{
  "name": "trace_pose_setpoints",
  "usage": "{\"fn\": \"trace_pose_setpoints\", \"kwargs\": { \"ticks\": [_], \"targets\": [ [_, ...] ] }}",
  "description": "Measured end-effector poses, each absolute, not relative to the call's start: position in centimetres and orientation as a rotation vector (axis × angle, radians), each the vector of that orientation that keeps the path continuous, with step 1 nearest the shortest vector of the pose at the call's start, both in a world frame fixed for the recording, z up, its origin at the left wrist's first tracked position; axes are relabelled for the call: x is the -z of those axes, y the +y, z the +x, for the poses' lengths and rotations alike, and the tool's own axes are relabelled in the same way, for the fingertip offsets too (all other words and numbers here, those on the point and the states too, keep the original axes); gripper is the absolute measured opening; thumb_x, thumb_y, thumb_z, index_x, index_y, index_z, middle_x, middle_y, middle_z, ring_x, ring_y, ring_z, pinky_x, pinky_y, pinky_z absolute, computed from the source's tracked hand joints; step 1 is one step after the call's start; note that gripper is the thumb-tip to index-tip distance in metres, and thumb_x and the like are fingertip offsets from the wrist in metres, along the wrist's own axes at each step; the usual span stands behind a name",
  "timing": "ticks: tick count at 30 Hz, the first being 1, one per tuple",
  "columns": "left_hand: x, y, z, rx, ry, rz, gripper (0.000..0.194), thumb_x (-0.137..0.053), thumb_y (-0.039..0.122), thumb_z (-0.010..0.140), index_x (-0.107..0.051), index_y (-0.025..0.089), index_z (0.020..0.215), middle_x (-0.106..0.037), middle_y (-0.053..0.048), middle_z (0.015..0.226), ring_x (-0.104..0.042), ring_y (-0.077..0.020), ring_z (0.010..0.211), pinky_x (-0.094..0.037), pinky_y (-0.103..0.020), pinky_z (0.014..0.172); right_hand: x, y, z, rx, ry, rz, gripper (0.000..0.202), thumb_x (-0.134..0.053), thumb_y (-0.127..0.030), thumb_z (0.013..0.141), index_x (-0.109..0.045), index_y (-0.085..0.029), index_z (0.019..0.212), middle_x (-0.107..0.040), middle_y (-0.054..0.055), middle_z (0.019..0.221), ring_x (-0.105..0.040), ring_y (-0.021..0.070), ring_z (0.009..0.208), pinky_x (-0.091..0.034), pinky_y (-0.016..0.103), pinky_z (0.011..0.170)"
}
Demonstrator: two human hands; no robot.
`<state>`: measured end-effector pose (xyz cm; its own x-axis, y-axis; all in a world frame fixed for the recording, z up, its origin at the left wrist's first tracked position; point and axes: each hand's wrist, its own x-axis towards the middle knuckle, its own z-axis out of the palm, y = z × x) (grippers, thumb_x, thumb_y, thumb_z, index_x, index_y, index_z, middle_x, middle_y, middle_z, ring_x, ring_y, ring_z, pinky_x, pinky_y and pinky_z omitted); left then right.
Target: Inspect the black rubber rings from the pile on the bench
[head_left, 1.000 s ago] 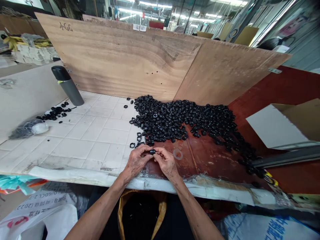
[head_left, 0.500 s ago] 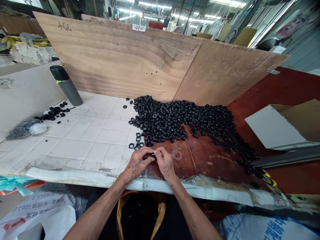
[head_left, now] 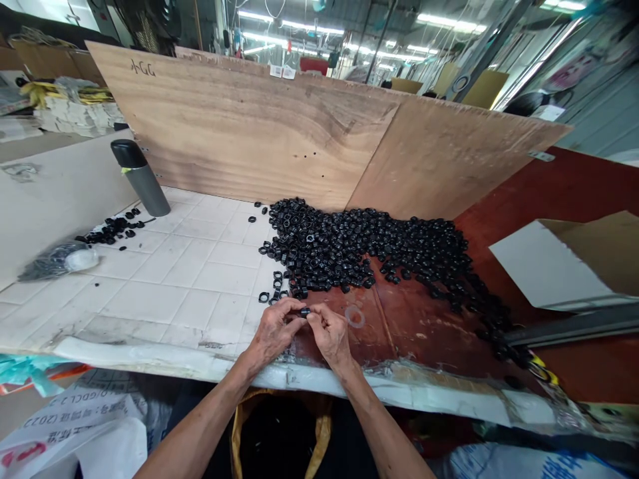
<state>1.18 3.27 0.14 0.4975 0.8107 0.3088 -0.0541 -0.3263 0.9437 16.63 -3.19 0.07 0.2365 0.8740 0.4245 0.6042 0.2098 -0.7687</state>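
Observation:
Between the fingertips of both hands is a small black ring-shaped part (head_left: 304,311), mostly covered by the fingers. My left hand (head_left: 273,328) pinches it from the left with thumb and forefinger. From the other side my right hand (head_left: 329,332) is closed, its thumb and forefinger at the part's right edge. Just beyond the hands lies a broad heap of like black rings (head_left: 344,246). A few loose rings (head_left: 263,297) lie on the white surface by the left fingers. A pale flat ring (head_left: 355,317) rests on the red-brown board right of my right hand.
A dark bottle (head_left: 144,183) and a plastic bag of black parts (head_left: 54,261) stand at the left. Plywood (head_left: 249,126) walls the back. An open carton (head_left: 554,266) is at right. Below the padded table edge (head_left: 164,359) hangs a yellow-rimmed sack (head_left: 322,432).
The view has shifted slightly, so the scene sits a little lower in the picture. Both hands stay together around the small black part, which now shows slightly more between the fingertips.

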Motion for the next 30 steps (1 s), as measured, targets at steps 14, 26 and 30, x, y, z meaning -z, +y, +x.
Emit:
{"fn": "trace_pose_setpoints", "kwargs": {
  "ticks": [14, 26, 30],
  "targets": [
    [-0.9, 3.5, 1.0, -0.943, 0.679, 1.718, 0.018, -0.065, 0.019, 0.087, -0.073, 0.019, 0.104, -0.072, -0.006, 0.105, -0.071, -0.0192, 0.093, -0.059, -0.033, 0.085, -0.2, -3.0, 16.3, -0.641, -1.290, -1.449, 0.020, -0.056, -0.035, 0.096, -0.068, -0.019, 0.093, -0.059, -0.004, 0.059, -0.056, 0.0126, 0.047, -0.045, 0.022, 0.051],
    [-0.6, 0.2, -0.6, -0.872, 0.648, 1.516, 0.027, -0.067, 0.030, 0.088, -0.069, 0.016, 0.110, -0.075, -0.008, 0.094, -0.073, -0.0206, 0.080, -0.061, -0.034, 0.074, -2.4, -6.8, 13.9, -0.636, -1.327, -1.394, 0.023, -0.056, -0.036, 0.094, -0.068, -0.019, 0.102, -0.068, 0.003, 0.080, -0.063, 0.0142, 0.057, -0.049, 0.025, 0.057],
    [-0.5, -1.6, -1.8, -1.089, 0.710, 1.745, 0.024, -0.064, 0.024, 0.087, -0.072, 0.021, 0.109, -0.074, -0.009, 0.110, -0.072, -0.0239, 0.101, -0.059, -0.039, 0.092, -2.3, -7.4, 12.3, -0.922, -1.025, -1.417, 0.027, -0.058, -0.044, 0.092, -0.063, -0.019, 0.082, -0.052, -0.006, 0.048, -0.048, 0.0123, 0.040, -0.041, 0.024, 0.047]
  ]
}}
